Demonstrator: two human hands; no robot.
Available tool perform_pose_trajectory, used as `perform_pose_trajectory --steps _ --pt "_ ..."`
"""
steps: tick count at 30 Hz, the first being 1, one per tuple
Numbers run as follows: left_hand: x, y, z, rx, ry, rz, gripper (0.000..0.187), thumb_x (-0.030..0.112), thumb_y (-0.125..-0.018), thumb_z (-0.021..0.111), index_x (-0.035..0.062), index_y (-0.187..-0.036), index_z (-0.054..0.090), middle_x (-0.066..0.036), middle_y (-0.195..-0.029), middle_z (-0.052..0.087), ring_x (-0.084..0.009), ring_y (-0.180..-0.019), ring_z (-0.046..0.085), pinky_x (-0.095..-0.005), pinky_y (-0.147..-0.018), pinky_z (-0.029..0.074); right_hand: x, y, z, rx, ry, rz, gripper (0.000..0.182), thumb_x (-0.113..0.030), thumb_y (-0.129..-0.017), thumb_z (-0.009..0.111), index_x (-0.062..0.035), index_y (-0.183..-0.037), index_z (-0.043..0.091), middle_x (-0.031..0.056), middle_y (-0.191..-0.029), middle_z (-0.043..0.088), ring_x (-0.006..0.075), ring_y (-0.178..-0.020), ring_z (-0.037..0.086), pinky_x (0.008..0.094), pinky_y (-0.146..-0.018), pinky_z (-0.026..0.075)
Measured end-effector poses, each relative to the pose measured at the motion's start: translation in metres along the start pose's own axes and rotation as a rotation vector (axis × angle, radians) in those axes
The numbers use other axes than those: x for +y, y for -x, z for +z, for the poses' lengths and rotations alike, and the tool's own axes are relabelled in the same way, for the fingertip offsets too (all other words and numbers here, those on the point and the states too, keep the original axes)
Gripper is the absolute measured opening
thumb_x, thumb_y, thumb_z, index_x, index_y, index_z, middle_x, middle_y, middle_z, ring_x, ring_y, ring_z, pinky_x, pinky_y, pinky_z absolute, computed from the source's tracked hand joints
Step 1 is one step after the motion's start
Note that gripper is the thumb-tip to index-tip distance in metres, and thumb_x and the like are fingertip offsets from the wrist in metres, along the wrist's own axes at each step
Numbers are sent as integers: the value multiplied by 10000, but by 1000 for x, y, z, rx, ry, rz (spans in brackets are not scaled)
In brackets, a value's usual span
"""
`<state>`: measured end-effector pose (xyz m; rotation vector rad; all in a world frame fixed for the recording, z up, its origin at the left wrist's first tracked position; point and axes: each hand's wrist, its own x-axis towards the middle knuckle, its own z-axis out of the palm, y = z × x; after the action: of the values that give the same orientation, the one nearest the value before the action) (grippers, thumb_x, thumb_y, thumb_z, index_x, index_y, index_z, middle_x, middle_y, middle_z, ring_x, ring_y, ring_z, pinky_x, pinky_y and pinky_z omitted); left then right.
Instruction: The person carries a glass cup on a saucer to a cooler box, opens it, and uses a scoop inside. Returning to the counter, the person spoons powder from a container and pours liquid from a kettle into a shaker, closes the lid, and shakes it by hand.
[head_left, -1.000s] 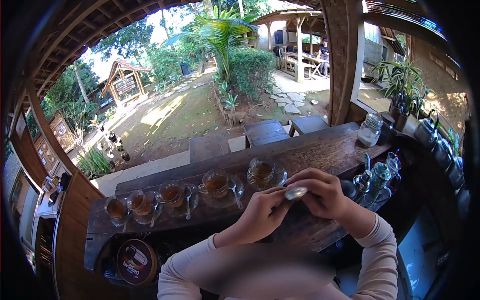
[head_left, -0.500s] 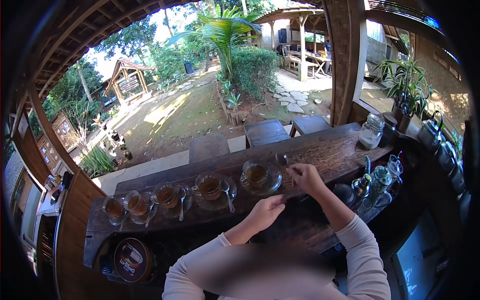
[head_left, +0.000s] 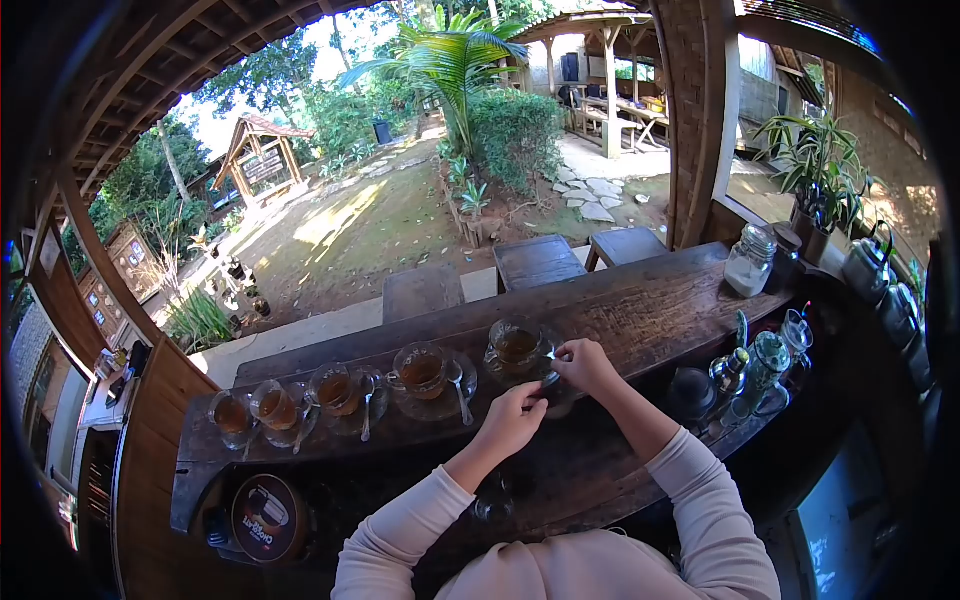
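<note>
My right hand (head_left: 588, 368) pinches a spoon (head_left: 550, 354), its visible end at the right side of the rightmost glass cup (head_left: 518, 345). That cup holds dark amber liquid and stands on a clear glass saucer (head_left: 552, 372). Fingertips of my left hand (head_left: 512, 418) reach the saucer's near edge, thumb and fingers slightly apart. To the left, a glass cup (head_left: 420, 372) sits on its saucer, with a spoon (head_left: 460, 393) beside it. Further left along the row come a cup (head_left: 336, 390) with another spoon (head_left: 367, 406), a cup (head_left: 273, 405) and the end cup (head_left: 231, 414).
A jar of white contents (head_left: 748, 262) stands at the counter's (head_left: 640, 310) right end. Several glass vessels and a metal shaker (head_left: 730, 372) fill the lower right shelf. A round chocolate-labelled lid (head_left: 264, 518) lies lower left. Stools (head_left: 538, 264) line the far side.
My right hand has moved left and down, bringing the spoon from above the counter to the rightmost cup. My left hand has shifted slightly left, its fingers now nearer the saucer.
</note>
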<state>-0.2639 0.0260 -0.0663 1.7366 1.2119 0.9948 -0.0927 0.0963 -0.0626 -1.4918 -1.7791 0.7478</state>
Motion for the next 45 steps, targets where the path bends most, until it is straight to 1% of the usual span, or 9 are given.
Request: perform_pose_trajectory --steps 12,15,18,20,22,26,28,32,45 --pt "-8 -9 8 -90 18 6 315 131 -868 571 -44 -1130 565 -109 -935 662 -116 -843 610 -267 -756 470 6 -2 0 -106 30 68 258 -140 -769 614 14 -969 664 120 -640 652 174 -549 644 297 -572 514" --pt "-14 -13 12 -119 57 11 314 136 -862 565 -43 -1120 568 -138 -957 658 -149 -866 624 -281 -770 474 15 -6 4 -73 137 -50 264 -149 -773 619 2 -983 665 129 -657 655 173 -546 645 295 -565 513" --pt "-15 -14 15 -143 129 -1 320 138 -854 560 -45 -1116 568 -160 -982 656 -174 -886 636 -287 -783 476 15 -6 5 -78 128 -12 269 -166 -770 632 -21 -993 668 157 -729 665 219 -629 663 317 -625 519" --pt "-12 -14 14 -151 165 -18 322 131 -856 556 -50 -1122 565 -145 -996 655 -161 -890 629 -278 -791 470 13 -7 6 -56 134 -8 293 -217 -745 641 -51 -983 681 194 -884 661 328 -860 647 371 -798 505" --pt "1 -10 10 -206 251 -126 329 117 -860 548 -55 -1141 556 -103 -1023 644 -134 -902 606 -258 -804 456 13 -6 7 -49 117 -4 288 -218 -753 638 -51 -984 678 195 -890 661 328 -861 646 372 -798 504" --pt "-4 -11 12 -210 305 -139 334 108 -865 542 -51 -1158 549 -79 -1027 632 -107 -899 582 -242 -803 445 24 -7 14 -14 124 -27 286 -239 -783 627 -75 -1015 660 176 -906 664 320 -860 645 382 -790 505" --pt "-9 -12 14 -211 330 -137 325 118 -891 536 15 -1199 546 4 -1006 602 -56 -836 524 -216 -729 423 20 -5 16 -15 140 0 289 -250 -789 623 -93 -1031 651 164 -908 666 317 -861 644 387 -785 505" --pt "-13 -13 15 -228 341 -158 328 118 -891 538 25 -1205 543 9 -1034 595 -58 -860 525 -217 -742 422 21 -5 16 -42 170 35 304 -278 -805 608 -142 -1075 633 138 -921 669 312 -871 642 399 -785 502" --pt "-5 -9 19 -255 361 -211 327 134 -899 523 49 -1214 542 13 -1063 583 -66 -925 519 -226 -790 414 10 7 7 -5 109 14 291 -289 -819 598 -118 -1051 638 151 -886 670 310 -827 652 388 -762 504"
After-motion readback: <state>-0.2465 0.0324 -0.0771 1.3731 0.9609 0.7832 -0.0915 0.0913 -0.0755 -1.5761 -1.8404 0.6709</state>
